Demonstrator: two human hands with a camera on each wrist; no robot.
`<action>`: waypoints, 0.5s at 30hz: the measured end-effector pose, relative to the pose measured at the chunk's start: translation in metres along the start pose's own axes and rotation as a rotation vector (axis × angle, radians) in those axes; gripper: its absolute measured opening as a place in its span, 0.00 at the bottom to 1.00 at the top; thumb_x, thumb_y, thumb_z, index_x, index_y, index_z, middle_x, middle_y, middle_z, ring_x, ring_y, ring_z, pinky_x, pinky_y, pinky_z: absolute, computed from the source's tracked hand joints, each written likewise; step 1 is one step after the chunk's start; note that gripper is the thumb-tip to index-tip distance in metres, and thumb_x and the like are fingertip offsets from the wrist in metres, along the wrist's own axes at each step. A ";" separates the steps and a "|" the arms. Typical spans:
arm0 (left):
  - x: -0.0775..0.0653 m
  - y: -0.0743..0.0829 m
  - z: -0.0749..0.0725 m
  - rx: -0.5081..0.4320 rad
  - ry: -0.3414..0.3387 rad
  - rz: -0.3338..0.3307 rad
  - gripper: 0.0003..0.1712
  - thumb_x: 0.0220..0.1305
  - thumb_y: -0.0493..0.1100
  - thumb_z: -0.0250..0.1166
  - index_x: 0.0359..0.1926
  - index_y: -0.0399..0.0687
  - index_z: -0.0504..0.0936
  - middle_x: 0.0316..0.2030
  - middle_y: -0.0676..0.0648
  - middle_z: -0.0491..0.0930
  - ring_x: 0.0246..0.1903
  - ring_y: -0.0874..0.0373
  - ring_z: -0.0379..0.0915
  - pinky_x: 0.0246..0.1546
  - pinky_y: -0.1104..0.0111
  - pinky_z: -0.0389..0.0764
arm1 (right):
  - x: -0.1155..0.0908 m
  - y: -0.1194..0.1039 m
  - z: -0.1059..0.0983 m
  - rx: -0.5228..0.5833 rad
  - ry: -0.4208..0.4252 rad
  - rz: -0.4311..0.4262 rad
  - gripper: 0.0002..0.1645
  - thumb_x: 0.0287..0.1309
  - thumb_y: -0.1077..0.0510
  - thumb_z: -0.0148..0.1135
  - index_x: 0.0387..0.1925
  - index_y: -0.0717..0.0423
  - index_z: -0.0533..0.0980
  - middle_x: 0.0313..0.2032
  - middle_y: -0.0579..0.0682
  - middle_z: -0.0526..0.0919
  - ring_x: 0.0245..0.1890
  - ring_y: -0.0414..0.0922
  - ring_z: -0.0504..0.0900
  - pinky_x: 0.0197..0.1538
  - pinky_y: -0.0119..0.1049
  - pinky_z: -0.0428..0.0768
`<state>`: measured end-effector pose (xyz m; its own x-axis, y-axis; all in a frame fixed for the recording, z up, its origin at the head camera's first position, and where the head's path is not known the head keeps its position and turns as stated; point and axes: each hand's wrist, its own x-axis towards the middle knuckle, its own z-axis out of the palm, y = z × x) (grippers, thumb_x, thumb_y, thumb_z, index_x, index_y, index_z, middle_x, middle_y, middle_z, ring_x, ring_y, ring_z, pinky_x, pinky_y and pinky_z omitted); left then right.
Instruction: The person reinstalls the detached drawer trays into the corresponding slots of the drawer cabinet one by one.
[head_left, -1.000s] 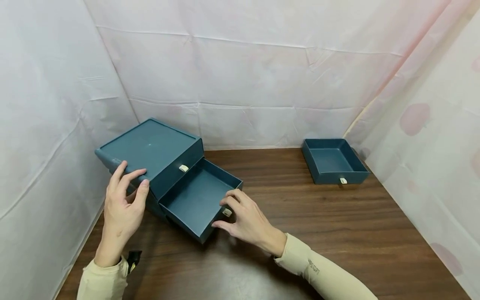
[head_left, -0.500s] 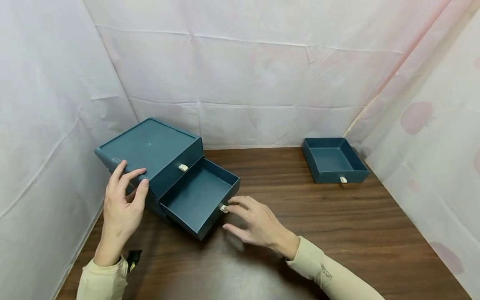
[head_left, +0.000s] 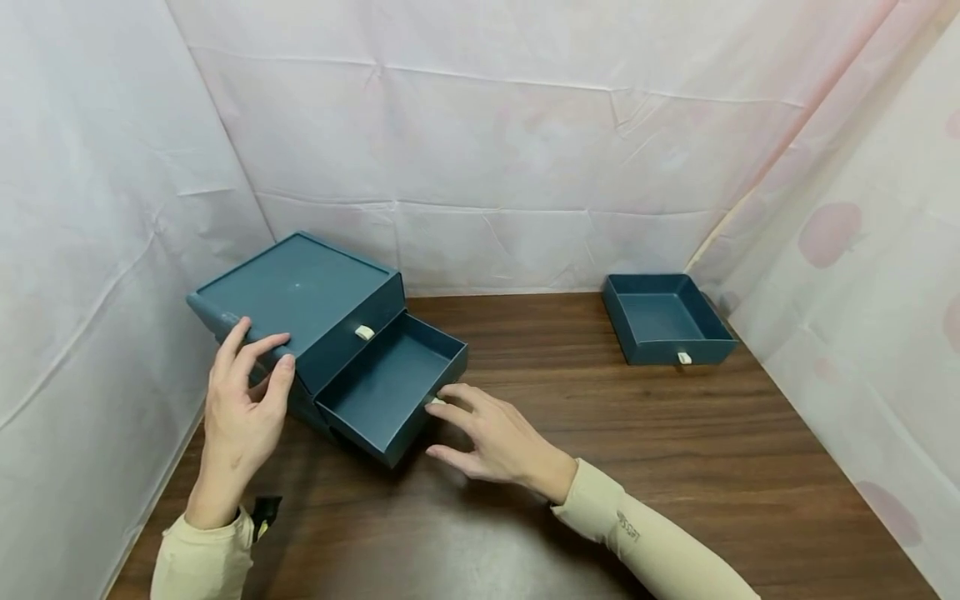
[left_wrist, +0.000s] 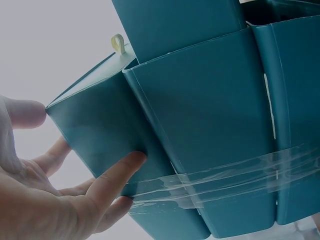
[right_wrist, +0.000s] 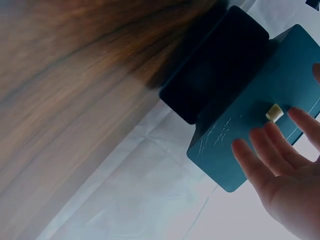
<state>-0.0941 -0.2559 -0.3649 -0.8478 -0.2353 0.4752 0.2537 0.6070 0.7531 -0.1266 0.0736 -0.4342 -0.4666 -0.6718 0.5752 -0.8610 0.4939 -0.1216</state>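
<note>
A dark blue-green drawer cabinet (head_left: 296, 287) stands at the left, turned at an angle. Its middle drawer (head_left: 390, 379) is pulled partly out and holds nothing; the top drawer (head_left: 352, 333) is in. My left hand (head_left: 243, 417) rests at the cabinet's near upper corner, thumb by the front edge and fingers spread on the side, as the left wrist view shows. My right hand (head_left: 498, 437) has its extended fingertips at the middle drawer's front, by the pale pull tab (right_wrist: 274, 113). Below that drawer gapes a dark slot (right_wrist: 215, 65).
A separate empty drawer (head_left: 663, 321) of the same colour sits at the back right of the wooden table (head_left: 570, 400). Clear tape (left_wrist: 225, 180) wraps the cabinet's side. Pale curtains (head_left: 480, 150) stand behind and at both sides.
The middle drawer has slid further into the cabinet. My right hand first drew back from its front corner, then moved left against the front. The left hand has kept its place.
</note>
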 end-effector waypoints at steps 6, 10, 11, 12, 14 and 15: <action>0.000 0.000 0.000 -0.006 -0.004 -0.005 0.20 0.77 0.43 0.64 0.66 0.49 0.84 0.83 0.53 0.58 0.82 0.45 0.51 0.50 0.94 0.69 | 0.013 0.001 0.013 0.010 -0.032 -0.001 0.34 0.65 0.37 0.73 0.67 0.48 0.80 0.64 0.55 0.80 0.55 0.47 0.86 0.50 0.38 0.89; 0.000 0.001 -0.001 0.000 -0.006 -0.013 0.20 0.77 0.44 0.64 0.66 0.50 0.84 0.83 0.55 0.57 0.82 0.47 0.51 0.50 0.94 0.68 | 0.024 0.000 0.021 -0.001 -0.029 -0.020 0.35 0.66 0.36 0.72 0.67 0.49 0.79 0.64 0.56 0.79 0.54 0.48 0.86 0.48 0.36 0.88; 0.000 0.001 -0.001 0.003 -0.006 -0.014 0.20 0.77 0.44 0.64 0.66 0.50 0.84 0.83 0.55 0.57 0.82 0.47 0.51 0.50 0.94 0.68 | 0.026 0.000 0.023 -0.004 -0.026 -0.026 0.36 0.66 0.36 0.72 0.67 0.49 0.79 0.64 0.56 0.79 0.54 0.48 0.86 0.48 0.36 0.88; 0.000 0.001 -0.001 0.002 -0.005 -0.014 0.20 0.77 0.44 0.64 0.66 0.50 0.84 0.83 0.56 0.57 0.82 0.47 0.51 0.50 0.94 0.69 | 0.029 0.000 0.025 -0.006 -0.027 -0.029 0.36 0.66 0.36 0.72 0.67 0.49 0.79 0.65 0.56 0.78 0.54 0.48 0.86 0.48 0.36 0.88; 0.000 0.001 -0.001 0.001 -0.003 -0.015 0.20 0.77 0.44 0.64 0.66 0.50 0.84 0.83 0.55 0.57 0.82 0.47 0.51 0.51 0.94 0.69 | 0.034 0.000 0.029 -0.006 -0.033 -0.032 0.35 0.66 0.36 0.72 0.68 0.49 0.79 0.65 0.56 0.78 0.53 0.47 0.85 0.47 0.35 0.88; 0.000 0.001 -0.001 0.000 -0.001 -0.014 0.20 0.77 0.44 0.64 0.66 0.50 0.84 0.83 0.55 0.58 0.82 0.47 0.51 0.51 0.94 0.69 | 0.037 0.001 0.030 -0.005 -0.035 -0.031 0.35 0.66 0.37 0.72 0.68 0.49 0.79 0.65 0.56 0.78 0.52 0.46 0.85 0.46 0.35 0.87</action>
<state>-0.0932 -0.2556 -0.3638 -0.8521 -0.2429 0.4637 0.2415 0.6035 0.7599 -0.1504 0.0325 -0.4378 -0.4465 -0.7060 0.5498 -0.8743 0.4751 -0.0999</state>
